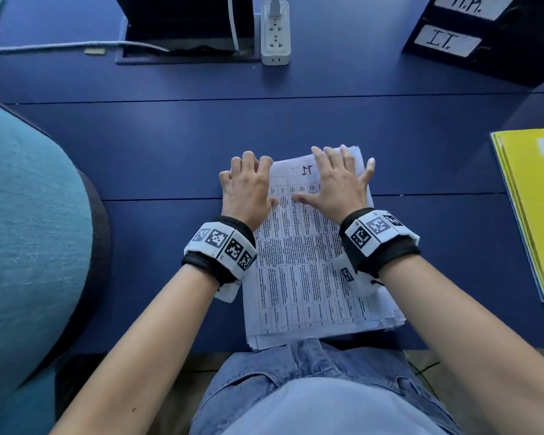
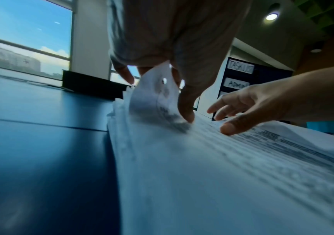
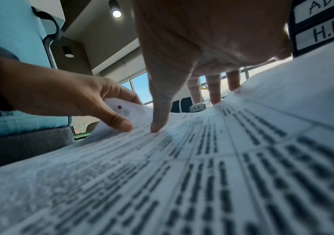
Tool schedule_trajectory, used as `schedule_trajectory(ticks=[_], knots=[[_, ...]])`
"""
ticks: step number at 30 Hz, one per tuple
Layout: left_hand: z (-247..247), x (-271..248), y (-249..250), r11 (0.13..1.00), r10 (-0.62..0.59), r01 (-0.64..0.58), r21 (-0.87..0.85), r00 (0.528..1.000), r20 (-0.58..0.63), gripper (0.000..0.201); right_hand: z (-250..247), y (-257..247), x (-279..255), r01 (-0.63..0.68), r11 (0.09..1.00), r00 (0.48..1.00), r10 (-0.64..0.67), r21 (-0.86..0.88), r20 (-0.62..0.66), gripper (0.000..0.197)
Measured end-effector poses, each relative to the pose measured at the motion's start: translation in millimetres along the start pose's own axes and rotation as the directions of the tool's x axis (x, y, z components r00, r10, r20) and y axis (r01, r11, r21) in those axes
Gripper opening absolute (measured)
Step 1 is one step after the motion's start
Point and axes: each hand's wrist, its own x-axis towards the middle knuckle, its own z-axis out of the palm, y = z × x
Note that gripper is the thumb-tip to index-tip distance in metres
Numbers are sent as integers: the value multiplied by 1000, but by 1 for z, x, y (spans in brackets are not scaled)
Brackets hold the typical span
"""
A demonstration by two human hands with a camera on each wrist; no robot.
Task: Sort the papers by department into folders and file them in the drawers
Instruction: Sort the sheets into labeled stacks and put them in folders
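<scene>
- The stack of papers [image 1: 308, 265] lies on the blue bench [image 1: 157, 146], at its near edge.
- Left hand [image 1: 248, 189]: fingers curled, pinching up the top sheet's far-left corner [image 2: 154, 89].
- Right hand [image 1: 336, 183]: fingers spread wide, pressing flat on the stack's far end.

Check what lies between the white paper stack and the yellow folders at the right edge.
Head view: only bare dark blue desk lies between the white paper stack and the yellow folders; nothing sits there.
</scene>
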Motion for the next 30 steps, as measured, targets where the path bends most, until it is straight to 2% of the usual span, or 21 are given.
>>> schedule_trajectory(ticks=[3,8,10,12,13,15,17,19,22,23,25,26,28,30], knots=[[-2,4,-8,995,3,-7,-100,999,-42,25,-4,-1,-1,12,1000,1000,-12,2,-22,86],[-18,5,-21,888,127,-129,-441,991,-35,8,-14,-1,-7,20,1000,1000,-19,16,-21,73],[-24,0,-23,846,186,-159,-508,983,3,7,-18,3,-9,38,998,997,-35,45,-65,46],[-25,-6,-24,810,206,-135,-571,977,60,8,-22,8,-11,57,995,991,-47,78,-127,14],[-26,-8,-24,790,200,-99,-605,975,101,8,-23,10,-12,69,993,988,-55,92,-146,9],[-24,-10,-26,729,161,22,-685,966,202,10,-24,10,-14,91,990,984,-72,107,-165,13],[-21,-9,-32,674,106,133,-727,956,274,22,-25,10,-14,92,980,978,-56,176,-199,9],[-20,-7,-38,613,52,169,-771,966,254,30,-30,9,-12,78,947,969,1,310,-248,7],[-27,-9,-41,369,-14,195,-909,979,204,19,-43,5,-2,68,863,937,117,500,-328,13],[-28,-9,-41,340,-42,191,-921,981,188,13,-48,5,2,68,827,921,163,559,-353,14],[-29,-6,-44,379,-118,166,-910,984,131,5,-56,3,9,73,767,890,238,638,-388,20],[-30,-3,-47,390,-167,159,-907,981,100,9,-59,2,12,70,739,881,270,670,-389,30],[-36,4,-59,366,-280,142,-920,959,37,14,-61,0,16,14,634,893,340,773,-295,53],[-46,10,-75,332,-332,124,-935,943,8,17,-61,-6,17,-115,467,943,330,877,-52,64]])
